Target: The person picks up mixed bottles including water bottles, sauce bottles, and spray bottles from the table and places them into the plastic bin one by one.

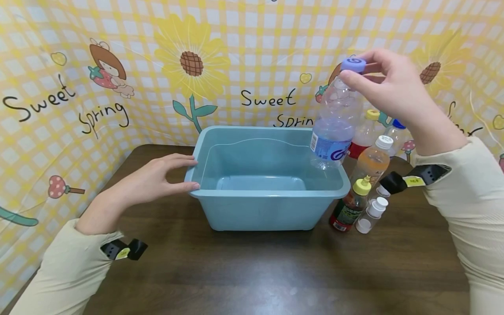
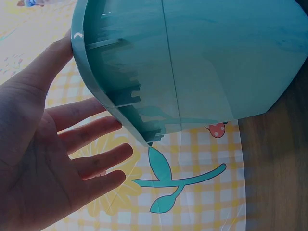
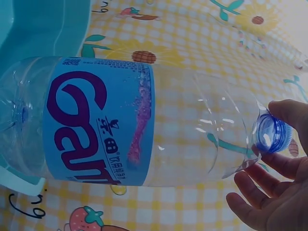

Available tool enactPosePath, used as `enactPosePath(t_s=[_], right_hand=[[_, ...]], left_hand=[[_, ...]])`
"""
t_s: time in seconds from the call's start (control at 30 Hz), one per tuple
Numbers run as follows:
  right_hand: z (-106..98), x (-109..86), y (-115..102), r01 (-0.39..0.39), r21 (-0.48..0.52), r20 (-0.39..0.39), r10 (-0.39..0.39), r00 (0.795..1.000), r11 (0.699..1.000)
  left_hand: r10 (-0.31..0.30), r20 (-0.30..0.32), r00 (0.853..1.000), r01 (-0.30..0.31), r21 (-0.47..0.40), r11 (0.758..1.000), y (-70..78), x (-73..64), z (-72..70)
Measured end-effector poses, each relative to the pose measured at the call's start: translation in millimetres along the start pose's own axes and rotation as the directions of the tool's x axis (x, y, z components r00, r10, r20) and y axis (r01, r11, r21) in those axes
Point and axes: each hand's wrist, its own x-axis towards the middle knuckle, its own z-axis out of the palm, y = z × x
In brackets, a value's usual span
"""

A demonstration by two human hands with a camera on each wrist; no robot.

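A pale blue plastic tub (image 1: 256,212) stands on the brown table. My left hand (image 1: 159,177) rests at its left rim, fingers and thumb extended; the left wrist view shows that hand (image 2: 62,139) with fingertips at the rim (image 2: 89,79). My right hand (image 1: 393,85) pinches the blue-purple cap (image 1: 353,65) of a large clear water bottle (image 1: 334,118). The bottle hangs nearly upright over the tub's right end, its base overlapping the rim in the head view. In the right wrist view, thumb and fingers grip the cap (image 3: 272,134), and the blue label (image 3: 98,120) faces the camera.
Right of the tub stand several bottles: a dark sauce bottle with yellow nozzle (image 1: 350,208), an orange drink bottle (image 1: 372,159), a small white-capped bottle (image 1: 372,214), a yellow-capped one (image 1: 366,131) and a blue-capped one (image 1: 397,133). A checked cloth (image 1: 252,65) hangs behind.
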Motion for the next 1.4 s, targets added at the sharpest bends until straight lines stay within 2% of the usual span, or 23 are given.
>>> enactPosePath(t_s=[0.17, 0.3, 0.5, 0.77, 1.07, 1.27, 1.4], right_hand=[[12.8, 5.6, 0.0, 0.025, 0.012, 0.051, -0.026, 0.998, 1.000], [22.6, 9.2, -0.6, 0.022, 0.008, 0.122, -0.023, 0.992, 1.000], [38.5, 14.6, -0.6, -0.017, 0.017, 0.223, 0.013, 0.975, 1.000], [57.7, 22.3, 2.6, -0.021, -0.013, 0.328, 0.024, 0.944, 1.000], [77.5, 31.2, 5.0, -0.040, 0.031, 0.420, 0.023, 0.907, 0.999], [90.0, 38.8, 8.1, -0.028, 0.079, 0.440, -0.009, 0.898, 0.996], [97.2, 42.9, 9.4, -0.052, 0.106, 0.462, -0.003, 0.887, 0.993]], left_hand=[[-0.006, 0.000, 1.000, 0.006, -0.006, 1.000, -0.4, -0.5, 0.1], [-0.001, -0.001, 1.000, 0.001, -0.004, 1.000, -0.5, -0.4, 0.5], [0.004, -0.001, 1.000, -0.004, 0.003, 1.000, -0.4, 0.1, 0.8], [0.002, -0.001, 1.000, -0.002, 0.001, 1.000, -1.5, 0.0, 1.7], [-0.007, 0.000, 1.000, 0.007, -0.011, 1.000, -1.0, -0.1, 1.0], [-0.004, -0.003, 1.000, 0.005, 0.004, 1.000, -0.1, 0.0, 0.4], [-0.003, -0.002, 1.000, 0.003, 0.006, 1.000, 0.2, 0.3, 0.6]])
